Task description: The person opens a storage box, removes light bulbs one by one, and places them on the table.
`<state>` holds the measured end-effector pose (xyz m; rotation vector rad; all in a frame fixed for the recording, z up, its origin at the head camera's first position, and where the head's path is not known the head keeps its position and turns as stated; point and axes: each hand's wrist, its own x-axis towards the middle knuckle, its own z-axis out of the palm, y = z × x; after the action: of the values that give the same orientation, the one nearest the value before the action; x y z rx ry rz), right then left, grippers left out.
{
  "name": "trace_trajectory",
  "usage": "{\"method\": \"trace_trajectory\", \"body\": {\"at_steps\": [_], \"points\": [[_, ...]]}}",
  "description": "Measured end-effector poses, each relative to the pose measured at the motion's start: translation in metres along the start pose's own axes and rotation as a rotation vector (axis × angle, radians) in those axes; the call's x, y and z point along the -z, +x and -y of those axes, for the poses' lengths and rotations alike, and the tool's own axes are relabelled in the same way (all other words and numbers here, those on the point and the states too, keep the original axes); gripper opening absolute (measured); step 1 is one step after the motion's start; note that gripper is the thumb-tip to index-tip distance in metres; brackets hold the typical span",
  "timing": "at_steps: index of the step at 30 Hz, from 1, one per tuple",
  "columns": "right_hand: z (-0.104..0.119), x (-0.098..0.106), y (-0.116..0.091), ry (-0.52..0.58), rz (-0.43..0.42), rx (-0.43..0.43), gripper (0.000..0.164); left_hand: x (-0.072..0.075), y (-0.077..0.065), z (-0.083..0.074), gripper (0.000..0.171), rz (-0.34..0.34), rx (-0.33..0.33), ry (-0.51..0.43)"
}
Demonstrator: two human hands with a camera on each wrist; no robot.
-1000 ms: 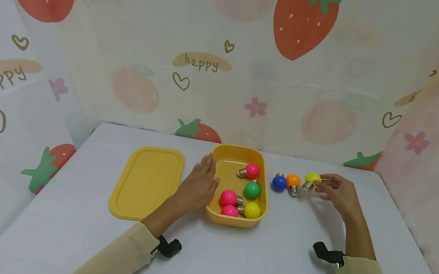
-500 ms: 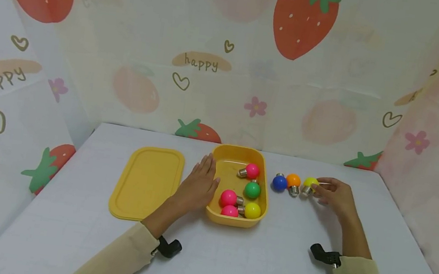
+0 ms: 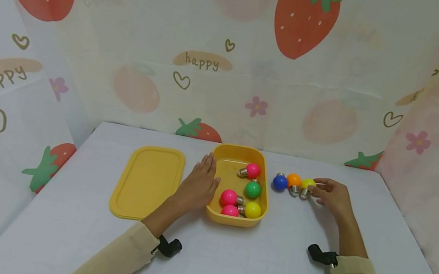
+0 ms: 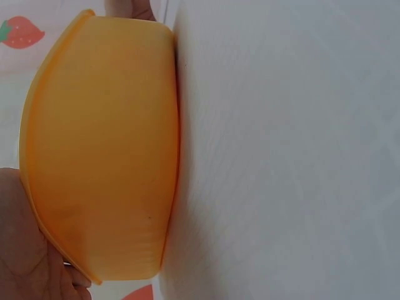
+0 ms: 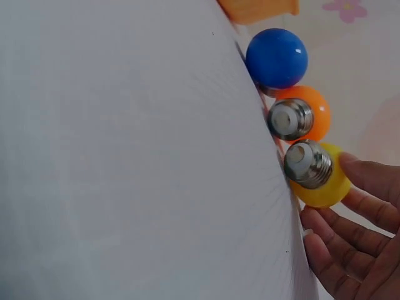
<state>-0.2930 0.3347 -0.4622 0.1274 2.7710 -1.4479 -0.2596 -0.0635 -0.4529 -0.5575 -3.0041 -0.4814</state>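
At the right, my right hand (image 3: 334,197) holds a yellow light bulb (image 5: 334,190) between thumb and fingers, its metal screw base toward me. Directly left of that bulb lie an orange bulb (image 3: 294,180) and a blue bulb (image 3: 279,182), in a row on the table. My left hand (image 3: 196,187) rests with straight fingers against the left rim of a yellow plastic box (image 3: 234,221). Inside the box lie a green bulb (image 3: 253,189), another yellow bulb (image 3: 253,210) and several pink bulbs (image 3: 229,197). The left wrist view shows the box's outer wall (image 4: 106,150).
A flat yellow lid (image 3: 147,183) lies on the white table (image 3: 243,270) left of the box, close to my left forearm. Behind the table hangs a strawberry-print cloth (image 3: 215,104), which also lines both sides.
My right hand has moved left with the yellow bulb, bringing it from a gap to right beside the orange bulb. The left hand and box have stayed put.
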Motion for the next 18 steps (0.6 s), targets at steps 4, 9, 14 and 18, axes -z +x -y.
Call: {"method": "trace_trajectory", "body": {"at_steps": [4, 9, 14, 18], "points": [[0.001, -0.001, -0.001, -0.016, 0.0, -0.014, 0.056, 0.001, -0.001, 0.0, 0.066, -0.001, -0.003, -0.001], [0.003, 0.001, -0.002, -0.034, -0.003, 0.003, 0.054, 0.001, -0.001, -0.001, 0.065, 0.0, -0.007, 0.0], [0.009, 0.005, -0.005, -0.104, -0.025, 0.023, 0.05, 0.001, -0.001, -0.001, 0.066, 0.003, -0.003, 0.004], [0.017, 0.008, -0.008, -0.215, -0.063, 0.067, 0.048, 0.001, -0.001, -0.001, 0.066, 0.005, 0.001, 0.005]]}}
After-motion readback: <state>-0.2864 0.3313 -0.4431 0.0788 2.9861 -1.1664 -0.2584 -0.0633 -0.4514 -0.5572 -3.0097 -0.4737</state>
